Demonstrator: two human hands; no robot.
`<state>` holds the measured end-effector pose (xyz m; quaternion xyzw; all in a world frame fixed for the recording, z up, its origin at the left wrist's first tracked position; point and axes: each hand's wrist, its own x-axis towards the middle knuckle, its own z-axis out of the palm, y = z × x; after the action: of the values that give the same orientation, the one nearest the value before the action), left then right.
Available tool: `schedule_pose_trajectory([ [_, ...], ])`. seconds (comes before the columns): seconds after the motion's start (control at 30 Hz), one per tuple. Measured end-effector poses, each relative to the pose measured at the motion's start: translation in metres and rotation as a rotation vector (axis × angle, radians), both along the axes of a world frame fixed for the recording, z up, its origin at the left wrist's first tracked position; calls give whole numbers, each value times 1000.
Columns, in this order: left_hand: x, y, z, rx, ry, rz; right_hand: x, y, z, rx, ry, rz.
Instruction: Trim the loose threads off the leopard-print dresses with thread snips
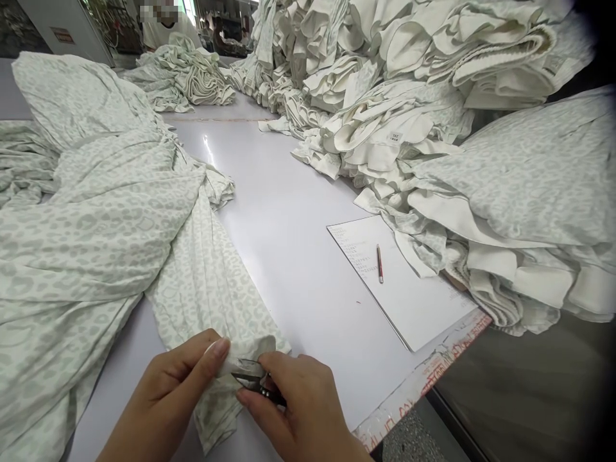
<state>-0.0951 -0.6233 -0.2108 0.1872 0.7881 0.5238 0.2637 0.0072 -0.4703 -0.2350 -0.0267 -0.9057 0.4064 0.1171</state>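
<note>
My left hand (176, 385) pinches the edge of a pale garment (206, 276) with a grey-green leopard print, near the table's front. In my right hand (301, 398) is a pair of dark thread snips (260, 385). The snips' blades point left and are spread apart beside the pinched cloth, close to my left thumb. Whether the blades touch the fabric I cannot tell. A larger heap of the same printed cloth (96, 237) spreads over the left side, joining the piece at my hands.
A tall pile of folded garments (346, 109) fills the right and back. On the white table (283, 224) lie a sheaf of paper (409, 308) and a red pen (380, 263). Another cloth heap (192, 77) sits farther back, near a person (168, 32). The taped table edge (428, 378) runs along the right.
</note>
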Motion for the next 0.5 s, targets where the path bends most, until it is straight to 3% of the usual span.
schedule_pose_trajectory([
  [0.17,4,0,4,-20,-43,-18,-4,-5,-1,57,72,-14],
  [0.27,5,-1,4,-3,-78,31,-2,-4,-1,-13,39,3],
  [0.43,3,-6,0,-39,-57,-58,3,-2,-1,-157,-84,9],
  [0.5,4,-5,1,-33,-71,-28,3,-1,-2,-199,-98,6],
])
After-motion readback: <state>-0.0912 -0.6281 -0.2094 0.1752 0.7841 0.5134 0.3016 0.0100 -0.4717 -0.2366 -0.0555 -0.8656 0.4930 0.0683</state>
